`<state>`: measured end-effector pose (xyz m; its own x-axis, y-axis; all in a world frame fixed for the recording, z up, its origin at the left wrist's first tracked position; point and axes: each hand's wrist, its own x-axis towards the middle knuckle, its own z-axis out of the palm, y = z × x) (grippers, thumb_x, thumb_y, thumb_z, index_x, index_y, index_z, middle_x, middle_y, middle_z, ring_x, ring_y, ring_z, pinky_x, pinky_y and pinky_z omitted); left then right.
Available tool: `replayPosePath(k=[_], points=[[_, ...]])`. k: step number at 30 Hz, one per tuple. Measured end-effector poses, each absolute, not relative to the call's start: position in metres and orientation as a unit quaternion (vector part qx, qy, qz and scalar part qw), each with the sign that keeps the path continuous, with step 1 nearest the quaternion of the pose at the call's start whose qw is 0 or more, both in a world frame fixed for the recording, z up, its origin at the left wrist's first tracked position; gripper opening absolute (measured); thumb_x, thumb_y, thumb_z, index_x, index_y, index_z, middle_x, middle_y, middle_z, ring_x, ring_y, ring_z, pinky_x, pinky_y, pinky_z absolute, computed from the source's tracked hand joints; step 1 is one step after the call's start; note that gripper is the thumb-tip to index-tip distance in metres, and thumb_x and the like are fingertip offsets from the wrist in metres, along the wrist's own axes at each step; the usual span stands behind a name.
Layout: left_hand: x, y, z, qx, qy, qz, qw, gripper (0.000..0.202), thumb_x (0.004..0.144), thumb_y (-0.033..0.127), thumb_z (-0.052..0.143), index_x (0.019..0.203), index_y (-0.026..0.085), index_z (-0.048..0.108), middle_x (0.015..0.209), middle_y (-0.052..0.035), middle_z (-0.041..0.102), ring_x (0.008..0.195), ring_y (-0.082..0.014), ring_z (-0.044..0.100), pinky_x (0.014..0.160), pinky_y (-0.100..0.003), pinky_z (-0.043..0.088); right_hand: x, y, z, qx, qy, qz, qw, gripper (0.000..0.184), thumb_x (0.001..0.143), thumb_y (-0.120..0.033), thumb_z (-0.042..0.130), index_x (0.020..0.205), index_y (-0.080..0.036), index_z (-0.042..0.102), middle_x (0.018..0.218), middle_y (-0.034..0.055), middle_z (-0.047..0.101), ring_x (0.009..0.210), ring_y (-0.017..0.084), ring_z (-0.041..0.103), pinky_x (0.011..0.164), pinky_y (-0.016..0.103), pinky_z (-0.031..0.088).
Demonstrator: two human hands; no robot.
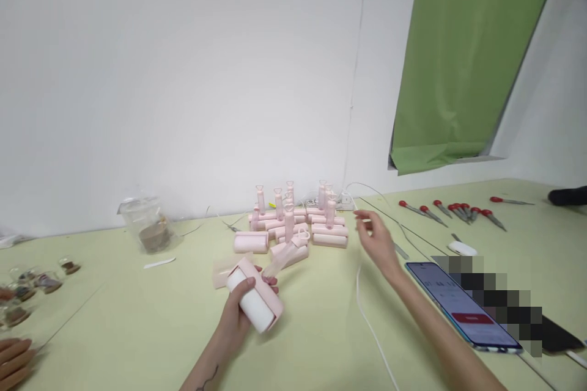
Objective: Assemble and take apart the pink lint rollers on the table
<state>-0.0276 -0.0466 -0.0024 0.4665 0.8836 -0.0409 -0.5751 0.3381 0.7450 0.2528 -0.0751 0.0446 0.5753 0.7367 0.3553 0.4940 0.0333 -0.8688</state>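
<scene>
My left hand is wrapped round a pink lint roller with a white roll, its translucent handle pointing up and to the right. My right hand is raised over the table to the right; its thumb and fingers are apart, with nothing visible between them. Beyond both hands stands a cluster of similar pink lint rollers, several with their handles upright. Just behind the held roller lies a translucent pink piece, partly covered by it.
At the right are a phone, a white object and several red-handled tools. A white cable crosses the table. On the left are a plastic bag, small glass domes and another person's hand.
</scene>
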Motion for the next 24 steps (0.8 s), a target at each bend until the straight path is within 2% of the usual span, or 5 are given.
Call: replayPosePath(k=[3, 12, 17, 20, 24], points=[[-0.032, -0.041, 0.001, 0.337, 0.212, 0.480, 0.782, 0.025, 0.065, 0.023, 0.062, 0.087, 0.017, 0.052, 0.072, -0.0047, 0.065, 0.074, -0.0226, 0.063, 0.075, -0.038, 0.047, 0.303, -0.065, 0.042, -0.802, -0.382, 0.058, 0.455, 0.025, 0.082, -0.021, 0.047, 0.105, -0.011, 0.052, 0.121, 0.0189, 0.042, 0.111, 0.031, 0.040, 0.090, 0.048, 0.031], [-0.031, -0.045, 0.004, 0.418, 0.241, 0.487, 0.728, 0.017, 0.065, 0.026, 0.063, 0.080, 0.020, 0.058, 0.073, -0.0054, 0.069, 0.069, -0.0241, 0.063, 0.072, -0.040, 0.045, 0.347, -0.065, 0.007, -0.907, -0.366, 0.038, 0.205, 0.013, 0.082, -0.021, 0.052, 0.089, -0.012, 0.058, 0.091, 0.0066, 0.060, 0.080, 0.018, 0.059, 0.068, 0.035, 0.048], [-0.036, -0.041, 0.009, 0.391, 0.216, 0.487, 0.750, 0.016, 0.065, 0.024, 0.063, 0.079, 0.017, 0.059, 0.076, -0.0074, 0.068, 0.076, -0.0245, 0.063, 0.078, -0.039, 0.044, 0.342, -0.065, 0.029, -0.875, -0.413, -0.033, 0.251, 0.020, 0.079, -0.020, 0.041, 0.077, -0.010, 0.058, 0.081, 0.0168, 0.059, 0.074, 0.030, 0.059, 0.055, 0.036, 0.043], [-0.038, -0.038, 0.009, 0.359, 0.216, 0.506, 0.754, 0.023, 0.061, 0.026, 0.065, 0.079, 0.014, 0.057, 0.074, -0.0091, 0.067, 0.076, -0.0255, 0.063, 0.079, -0.040, 0.045, 0.302, -0.065, 0.041, -0.813, -0.481, -0.047, 0.325, 0.030, 0.083, -0.028, 0.026, 0.097, -0.017, 0.050, 0.081, 0.0069, 0.057, 0.074, 0.021, 0.057, 0.060, 0.029, 0.043], [-0.039, -0.037, 0.008, 0.391, 0.224, 0.527, 0.720, 0.027, 0.058, 0.026, 0.068, 0.079, 0.014, 0.056, 0.071, -0.0081, 0.066, 0.071, -0.0254, 0.063, 0.072, -0.039, 0.047, 0.225, -0.070, 0.042, -0.628, -0.637, 0.134, 0.427, 0.026, 0.078, -0.035, 0.029, 0.077, -0.020, 0.050, 0.051, -0.0043, 0.040, 0.047, 0.014, 0.043, 0.047, 0.023, 0.035]])
